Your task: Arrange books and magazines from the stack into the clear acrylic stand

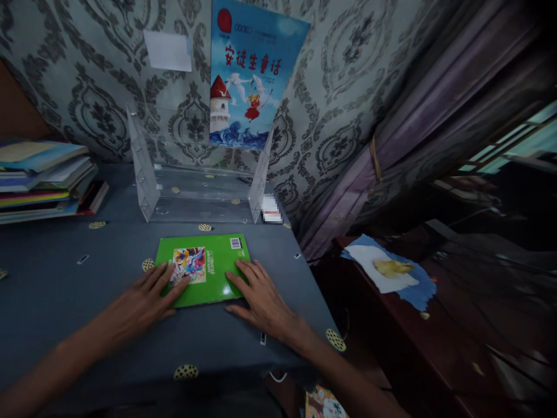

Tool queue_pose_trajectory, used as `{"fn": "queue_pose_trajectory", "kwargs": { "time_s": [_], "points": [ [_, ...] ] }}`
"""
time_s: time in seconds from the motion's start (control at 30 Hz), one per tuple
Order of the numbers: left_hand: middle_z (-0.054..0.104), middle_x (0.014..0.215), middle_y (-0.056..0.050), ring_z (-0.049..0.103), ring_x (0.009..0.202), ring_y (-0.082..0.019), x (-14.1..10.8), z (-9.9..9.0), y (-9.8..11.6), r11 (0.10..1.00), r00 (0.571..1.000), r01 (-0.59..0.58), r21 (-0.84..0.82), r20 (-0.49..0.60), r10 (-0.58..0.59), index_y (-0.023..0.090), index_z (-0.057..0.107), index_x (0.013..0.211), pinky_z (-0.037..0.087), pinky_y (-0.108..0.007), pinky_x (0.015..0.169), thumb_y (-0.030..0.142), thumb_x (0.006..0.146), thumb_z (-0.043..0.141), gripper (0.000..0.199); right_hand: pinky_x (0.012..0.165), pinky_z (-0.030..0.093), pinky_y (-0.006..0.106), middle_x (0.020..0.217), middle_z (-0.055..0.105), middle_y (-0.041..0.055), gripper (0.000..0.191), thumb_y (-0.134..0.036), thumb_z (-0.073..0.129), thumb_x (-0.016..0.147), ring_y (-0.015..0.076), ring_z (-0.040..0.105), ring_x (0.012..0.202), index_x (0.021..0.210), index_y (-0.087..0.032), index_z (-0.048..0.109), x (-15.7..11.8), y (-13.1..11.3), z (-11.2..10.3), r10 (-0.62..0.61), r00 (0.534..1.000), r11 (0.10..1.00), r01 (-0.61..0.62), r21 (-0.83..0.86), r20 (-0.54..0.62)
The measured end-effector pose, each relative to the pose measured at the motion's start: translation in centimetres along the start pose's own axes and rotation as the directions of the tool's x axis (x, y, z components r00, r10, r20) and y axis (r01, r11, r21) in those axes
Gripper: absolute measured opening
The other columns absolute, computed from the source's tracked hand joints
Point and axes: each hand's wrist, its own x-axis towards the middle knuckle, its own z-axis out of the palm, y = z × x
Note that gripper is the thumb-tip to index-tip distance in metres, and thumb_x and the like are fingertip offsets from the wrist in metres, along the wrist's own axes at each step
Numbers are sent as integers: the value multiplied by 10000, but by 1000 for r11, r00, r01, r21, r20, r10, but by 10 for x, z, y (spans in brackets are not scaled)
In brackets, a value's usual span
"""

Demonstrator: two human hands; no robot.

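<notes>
Your hands (152, 290) (259, 296), open with fingers spread, rest palms-down on the glossy, rectangular green book (217, 278) near the worktop's (108, 261) front edge.

Green bk (220, 261): thin, glossy, closed. Lying flat on counter (52, 278), long sides running approx 9 to 3 o'clock, just short of clear rack (141, 168) at 12 o'clock. Multicolored pic. panel (189, 266) toward 9 o'clock on cover, w/ pale lettering (209, 264) set sideways alongside; white barcode label (235, 242) near 1 o'clock corner. Bright glare spot near 5 o'clock. Touched by L hand (150, 290) at 8 o'clock, fingers partly over pic. panel, & by R hand (261, 299) at 4 o'clock, fingertips on cover.
</notes>
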Motion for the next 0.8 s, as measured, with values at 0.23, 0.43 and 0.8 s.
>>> {"fn": "queue_pose_trajectory", "kwargs": {
  "time_s": [0.23,0.43,0.8],
  "points": [
    [533,1482,-183,423,1439,-368,-4,4,8,996,997,-12,93,72,6,233,468,1498,392,-506,1144,138,995,416,515,1181,379,587,1494,505,185,622,-490,671,917,330,419,1443,1438,-195,501,-3,-1,1,-1,1000,999,0,-32,-25],
    [623,1373,-149,544,1332,-304,6,-22,2,995,991,-12,99,131,-1,189,552,1395,511,-403,1007,-1,923,346,550,1159,399,587,1467,545,188,583,-432,665,933,330,458,1419,1442,-196,508,1,0,2,-13,999,999,11,-47,-35],
    [715,1133,-110,701,931,-208,26,-69,-17,982,991,3,-190,133,23,197,590,1238,545,-302,759,211,1044,264,379,1117,480,454,1337,676,115,344,-228,504,1007,238,616,1277,1330,-206,620,8,19,-9,-37,990,995,49,86,-136]
  ]
}}
